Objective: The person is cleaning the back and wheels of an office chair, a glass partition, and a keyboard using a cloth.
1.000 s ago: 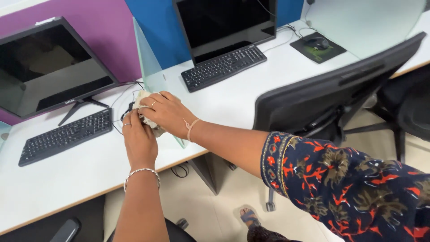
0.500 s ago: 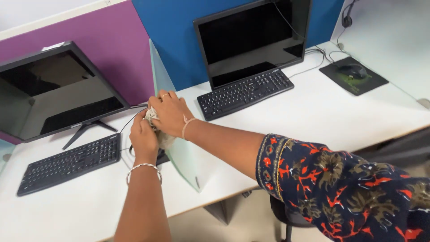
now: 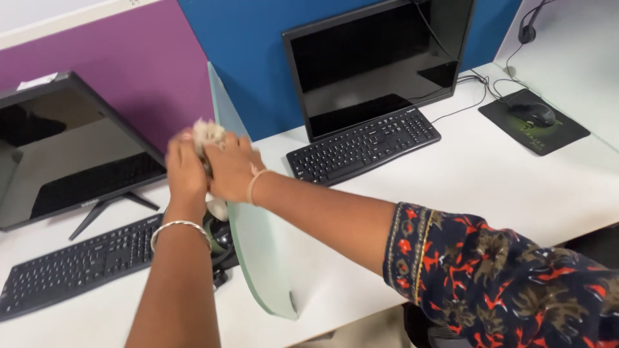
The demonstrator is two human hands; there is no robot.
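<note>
Both the left hand (image 3: 186, 169) and right hand (image 3: 231, 169) clench a pale cloth (image 3: 207, 133) against the glass divider (image 3: 258, 245). Wiping looks mid-panel; its lower front remains.

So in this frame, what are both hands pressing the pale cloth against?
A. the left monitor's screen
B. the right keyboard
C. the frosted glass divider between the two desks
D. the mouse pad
C: the left hand and right hand clasp the pale cloth around the frosted glass divider, one on each side.
</note>
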